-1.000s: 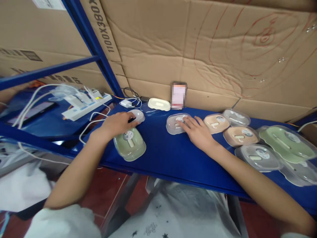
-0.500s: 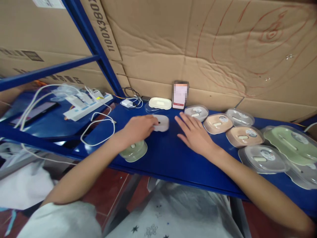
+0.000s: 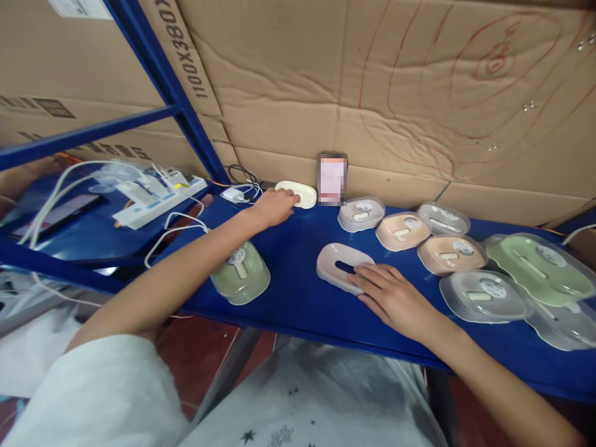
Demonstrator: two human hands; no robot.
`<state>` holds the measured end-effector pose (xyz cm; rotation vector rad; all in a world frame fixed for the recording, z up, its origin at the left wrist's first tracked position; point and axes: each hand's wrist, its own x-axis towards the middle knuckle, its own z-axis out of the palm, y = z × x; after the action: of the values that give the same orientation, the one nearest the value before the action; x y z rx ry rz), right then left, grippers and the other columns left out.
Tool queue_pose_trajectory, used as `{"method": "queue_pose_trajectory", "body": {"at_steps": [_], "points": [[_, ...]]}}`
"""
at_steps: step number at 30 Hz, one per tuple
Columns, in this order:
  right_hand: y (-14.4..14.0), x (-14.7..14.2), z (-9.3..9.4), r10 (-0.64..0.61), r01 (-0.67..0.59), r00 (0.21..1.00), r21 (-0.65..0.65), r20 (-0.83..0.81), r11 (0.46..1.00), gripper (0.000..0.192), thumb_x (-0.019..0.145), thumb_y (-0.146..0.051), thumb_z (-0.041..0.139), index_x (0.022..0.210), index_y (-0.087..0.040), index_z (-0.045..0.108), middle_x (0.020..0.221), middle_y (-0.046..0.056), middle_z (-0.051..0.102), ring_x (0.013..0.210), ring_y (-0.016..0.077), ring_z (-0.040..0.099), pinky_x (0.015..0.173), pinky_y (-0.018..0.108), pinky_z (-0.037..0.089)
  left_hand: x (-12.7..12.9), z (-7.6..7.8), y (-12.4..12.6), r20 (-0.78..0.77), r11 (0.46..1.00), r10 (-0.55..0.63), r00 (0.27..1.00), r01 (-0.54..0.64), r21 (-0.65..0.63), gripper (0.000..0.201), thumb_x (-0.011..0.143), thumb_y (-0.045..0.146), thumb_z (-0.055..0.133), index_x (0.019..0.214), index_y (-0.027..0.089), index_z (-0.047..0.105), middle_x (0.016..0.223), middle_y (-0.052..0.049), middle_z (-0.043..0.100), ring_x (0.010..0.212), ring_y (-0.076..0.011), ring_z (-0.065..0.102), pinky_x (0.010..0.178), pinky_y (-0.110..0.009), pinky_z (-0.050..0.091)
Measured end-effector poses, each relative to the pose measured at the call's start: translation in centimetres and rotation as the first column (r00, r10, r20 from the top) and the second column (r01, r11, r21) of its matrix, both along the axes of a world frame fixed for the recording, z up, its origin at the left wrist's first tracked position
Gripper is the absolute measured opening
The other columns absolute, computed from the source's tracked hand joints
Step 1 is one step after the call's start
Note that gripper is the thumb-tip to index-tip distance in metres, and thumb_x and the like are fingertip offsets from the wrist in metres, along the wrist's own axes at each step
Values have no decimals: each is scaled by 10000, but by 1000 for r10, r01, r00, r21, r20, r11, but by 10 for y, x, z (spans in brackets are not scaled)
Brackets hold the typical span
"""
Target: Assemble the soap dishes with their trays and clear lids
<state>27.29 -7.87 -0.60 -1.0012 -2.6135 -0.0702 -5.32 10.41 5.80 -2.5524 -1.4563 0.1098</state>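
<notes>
My left hand (image 3: 274,207) reaches to the back of the blue shelf (image 3: 298,292) and touches a cream soap dish (image 3: 298,194) lying there by the cardboard wall. My right hand (image 3: 393,298) lies flat with its fingertips on a pale pink dish part (image 3: 339,266) that has an oval slot in it. A green soap dish under a clear lid (image 3: 242,278) sits at the shelf's front edge beneath my left forearm.
Several lidded dishes, grey (image 3: 361,213), peach (image 3: 402,230) and green (image 3: 540,268), fill the shelf's right side. A small card (image 3: 331,179) leans on the cardboard wall (image 3: 395,99). A power strip (image 3: 156,200) with white cables and a charger (image 3: 233,194) lie to the left.
My left hand let go of the pale dish part and reached back to the cream dish. The pale part moved nearer and to the right, under my right hand's fingers.
</notes>
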Motion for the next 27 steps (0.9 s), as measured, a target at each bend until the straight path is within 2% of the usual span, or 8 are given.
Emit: {"method": "queue_pose_trajectory", "body": {"at_steps": [3, 9, 13, 18, 20, 23, 25, 27], "points": [[-26, 13, -2, -68, 65, 996, -69, -53, 996, 469, 1079, -232, 572, 1542, -293, 612, 1488, 86, 691, 1405, 286, 644, 1132, 535, 592, 7, -7, -19, -20, 999, -35, 999, 35, -22, 332, 1040, 76, 441, 1206, 125, 724, 1205, -182, 743, 1190, -332, 709, 1015, -441, 524], [-65, 40, -21, -249, 232, 955, -118, -161, 966, 530, 1088, -286, 573, 1611, -358, 525, 1556, 58, 638, 1460, 317, 599, 1151, 601, 588, 19, -17, -77, 50, 985, -92, 994, 98, -138, 490, 992, 100, 610, 1475, 181, 590, 1416, -194, 663, 1336, -379, 647, 1082, -505, 507], [-65, 38, -30, -326, 316, 918, -81, -225, 945, 515, 1086, -279, 574, 1597, -337, 541, 1548, 71, 642, 1449, 326, 604, 1178, 613, 558, 31, -22, -106, 218, 904, -218, 951, 281, -323, 516, 1019, 186, 644, 1526, 232, 562, 1468, -148, 666, 1334, -337, 680, 1069, -445, 562], [-57, 25, -31, -407, 402, 872, -78, -272, 913, 476, 1088, -290, 554, 1562, -308, 586, 1515, 77, 669, 1441, 332, 607, 1207, 618, 521, 55, -34, -157, 399, 780, -467, 789, 580, -234, 634, 1063, 130, 525, 1650, 333, 397, 1699, -79, 488, 1534, -248, 526, 1252, -413, 451], [-56, 22, -29, -422, 412, 860, -98, -288, 906, 471, 1091, -284, 539, 1559, -303, 586, 1518, 73, 667, 1457, 325, 592, 1220, 609, 512, 56, -37, -169, 377, 821, -471, 798, 553, -144, 660, 1053, 70, 480, 1640, 364, 408, 1727, -75, 446, 1571, -274, 477, 1278, -472, 415], [-55, 21, -26, -405, 385, 853, -126, -331, 914, 470, 1092, -260, 540, 1560, -288, 575, 1534, 72, 654, 1495, 308, 554, 1247, 593, 492, 46, -43, -173, 373, 962, -242, 896, 272, -29, 642, 1046, 154, 588, 1635, 332, 406, 1696, -155, 458, 1562, -402, 459, 1237, -628, 421], [-53, 20, -25, -377, 355, 856, -128, -355, 926, 461, 1092, -241, 540, 1550, -278, 580, 1547, 78, 642, 1519, 304, 526, 1262, 600, 476, 37, -49, -175, 420, 984, -118, 900, 162, -70, 675, 1034, 231, 650, 1642, 297, 363, 1618, -190, 523, 1487, -426, 534, 1177, -651, 481], [-51, 18, -25, -346, 317, 864, -137, -367, 938, 453, 1095, -219, 530, 1540, -271, 590, 1582, 83, 609, 1555, 304, 484, 1273, 611, 462, 31, -57, -180, 501, 965, -102, 859, 208, -160, 671, 1037, 215, 636, 1631, 300, 335, 1545, -163, 572, 1416, -370, 604, 1157, -596, 534]]}}
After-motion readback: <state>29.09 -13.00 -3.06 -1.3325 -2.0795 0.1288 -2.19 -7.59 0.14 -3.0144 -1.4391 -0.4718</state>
